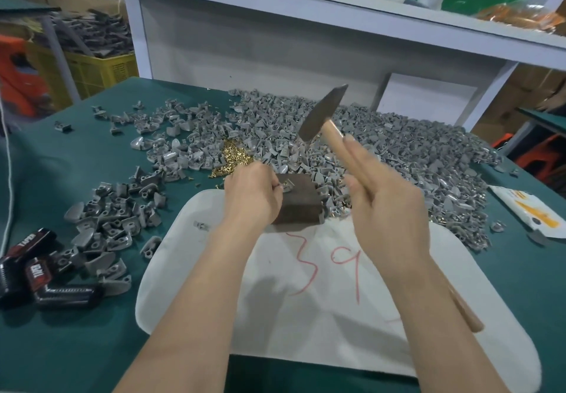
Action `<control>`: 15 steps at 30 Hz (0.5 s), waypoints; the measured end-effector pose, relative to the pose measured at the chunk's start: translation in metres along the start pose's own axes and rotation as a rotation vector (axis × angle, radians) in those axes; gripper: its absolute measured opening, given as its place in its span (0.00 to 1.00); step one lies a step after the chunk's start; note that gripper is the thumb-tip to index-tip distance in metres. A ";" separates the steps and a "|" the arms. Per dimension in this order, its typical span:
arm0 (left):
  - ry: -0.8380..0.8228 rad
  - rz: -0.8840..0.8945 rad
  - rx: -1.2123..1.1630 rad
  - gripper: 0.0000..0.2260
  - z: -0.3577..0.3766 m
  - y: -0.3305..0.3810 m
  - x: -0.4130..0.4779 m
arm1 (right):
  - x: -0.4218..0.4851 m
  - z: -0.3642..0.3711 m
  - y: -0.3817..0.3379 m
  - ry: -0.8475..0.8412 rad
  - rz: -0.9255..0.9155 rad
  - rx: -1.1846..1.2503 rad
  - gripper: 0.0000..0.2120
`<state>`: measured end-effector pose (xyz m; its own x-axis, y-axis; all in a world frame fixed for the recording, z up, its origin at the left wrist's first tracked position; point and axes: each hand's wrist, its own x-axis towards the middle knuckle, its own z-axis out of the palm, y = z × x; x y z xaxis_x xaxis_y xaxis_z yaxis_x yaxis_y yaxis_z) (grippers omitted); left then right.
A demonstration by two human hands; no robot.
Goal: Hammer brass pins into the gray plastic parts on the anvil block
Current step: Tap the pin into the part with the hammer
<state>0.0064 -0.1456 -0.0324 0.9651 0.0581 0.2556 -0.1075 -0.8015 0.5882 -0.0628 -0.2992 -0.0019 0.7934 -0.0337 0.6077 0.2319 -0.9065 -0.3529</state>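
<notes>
On the green desk (70,159), a white pad (321,325) carries the anvil block (301,205), where the left hand (251,193) pinches a gray plastic part (288,189) steady — the right hand (390,211) grips the hammer (321,113) raised at one o'clock, seemingly to strike, with brass pins (234,159) handy at eleven.

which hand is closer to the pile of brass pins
Left. The left hand pinches a gray part on the anvil block, just in front of the brass pin pile; the right hand grips the hammer farther right, past the block.

Green table (92,178) — gray plastic parts (382,147), brass pins (232,159), white cloth (321,300), black tape rolls (39,276)
</notes>
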 end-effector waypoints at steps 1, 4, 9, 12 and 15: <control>-0.009 -0.003 0.006 0.07 0.000 0.000 0.000 | -0.001 0.002 0.001 -0.072 0.002 -0.017 0.24; -0.012 0.011 0.033 0.06 -0.002 0.000 0.001 | -0.003 0.005 0.001 -0.359 0.045 -0.120 0.24; -0.001 -0.016 -0.016 0.08 0.000 -0.001 0.000 | 0.004 -0.001 -0.001 0.064 -0.020 0.086 0.31; -0.012 -0.023 -0.011 0.06 -0.001 0.000 0.000 | -0.004 0.007 0.004 -0.237 -0.035 -0.073 0.29; -0.008 -0.027 -0.011 0.05 -0.001 -0.001 -0.001 | 0.001 0.005 0.013 -0.305 0.061 -0.082 0.24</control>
<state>0.0057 -0.1448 -0.0325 0.9695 0.0750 0.2335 -0.0839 -0.7933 0.6030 -0.0563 -0.3084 -0.0097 0.9395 0.0278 0.3414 0.1427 -0.9379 -0.3163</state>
